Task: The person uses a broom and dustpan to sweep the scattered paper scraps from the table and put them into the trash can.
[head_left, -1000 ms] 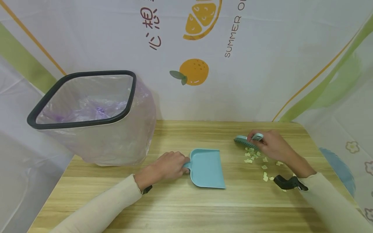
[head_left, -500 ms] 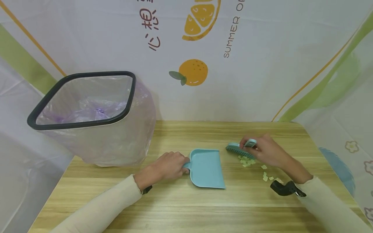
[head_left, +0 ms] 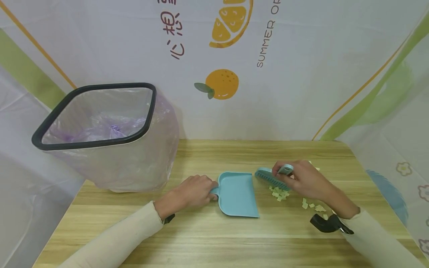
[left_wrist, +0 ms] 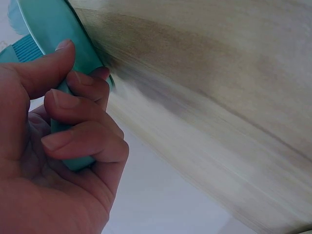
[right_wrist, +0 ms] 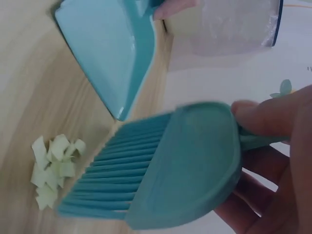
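My left hand (head_left: 196, 190) grips the handle of a light blue dustpan (head_left: 238, 194), its fingers curled round it in the left wrist view. The pan lies on the table with its open edge facing right. In my right hand (head_left: 301, 178) I hold a teal hand brush (right_wrist: 190, 165) by its handle, bristles angled down just right of the pan. A small heap of pale yellow paper scraps (head_left: 279, 194) lies at the bristles, a short way from the pan's lip. More loose scraps (head_left: 311, 205) are scattered below my right hand, and a few peek out behind it.
A white bin (head_left: 134, 163) with a black rim and a purple-tinted liner stands at the back left of the wooden table (head_left: 214, 238). A white printed cloth (head_left: 285, 100) hangs behind the table and along its sides.
My right hand has moved the brush leftward and toward me, nearer the dustpan. The scraps have shifted left with it into a tighter heap. My left hand and the dustpan have stayed put.
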### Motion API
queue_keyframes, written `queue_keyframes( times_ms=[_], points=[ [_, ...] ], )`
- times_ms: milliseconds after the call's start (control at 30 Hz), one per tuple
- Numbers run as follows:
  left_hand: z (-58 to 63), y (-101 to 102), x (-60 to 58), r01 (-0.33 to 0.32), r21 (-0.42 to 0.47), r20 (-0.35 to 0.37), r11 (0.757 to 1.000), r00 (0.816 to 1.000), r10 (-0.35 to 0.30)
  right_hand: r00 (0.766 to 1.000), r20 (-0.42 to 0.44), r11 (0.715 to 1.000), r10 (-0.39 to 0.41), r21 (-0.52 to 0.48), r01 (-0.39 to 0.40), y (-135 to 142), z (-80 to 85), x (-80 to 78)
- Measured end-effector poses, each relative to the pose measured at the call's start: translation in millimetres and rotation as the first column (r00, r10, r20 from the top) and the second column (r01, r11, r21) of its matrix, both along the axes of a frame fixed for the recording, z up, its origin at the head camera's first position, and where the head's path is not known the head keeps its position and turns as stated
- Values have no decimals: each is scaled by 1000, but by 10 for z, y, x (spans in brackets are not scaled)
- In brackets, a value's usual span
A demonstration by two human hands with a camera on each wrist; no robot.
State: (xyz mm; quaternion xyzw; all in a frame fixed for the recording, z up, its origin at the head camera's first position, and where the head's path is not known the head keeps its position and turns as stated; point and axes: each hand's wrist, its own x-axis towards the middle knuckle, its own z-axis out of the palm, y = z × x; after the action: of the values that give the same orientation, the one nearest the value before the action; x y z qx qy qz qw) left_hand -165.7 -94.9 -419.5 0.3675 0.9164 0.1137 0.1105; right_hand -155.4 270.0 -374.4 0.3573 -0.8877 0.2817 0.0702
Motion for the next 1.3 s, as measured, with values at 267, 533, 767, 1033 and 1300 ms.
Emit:
queue_keyframes(
  times_ms=[267,533,767,1033,1300],
  points=[
    [-4,0,-1,0,-9,-3,1000,1000,-1,972,-186,986,-146,51,158,74,47,41],
    [-7,-9,-2,7,1,-10,1000,1000,-7,914,-324,959,-243,61,277,79,-39,115],
    [-12,-18,-9,8,7,-2,1000,1000,-8,886,-375,949,-273,49,313,61,-140,127],
    [-12,-13,-12,20,12,-7,1000,1000,-20,890,-379,961,-255,5,278,-26,-236,99],
    [-15,-10,-15,19,6,-8,1000,1000,-19,903,-359,969,-236,-15,247,-202,-232,51]
  ],
)
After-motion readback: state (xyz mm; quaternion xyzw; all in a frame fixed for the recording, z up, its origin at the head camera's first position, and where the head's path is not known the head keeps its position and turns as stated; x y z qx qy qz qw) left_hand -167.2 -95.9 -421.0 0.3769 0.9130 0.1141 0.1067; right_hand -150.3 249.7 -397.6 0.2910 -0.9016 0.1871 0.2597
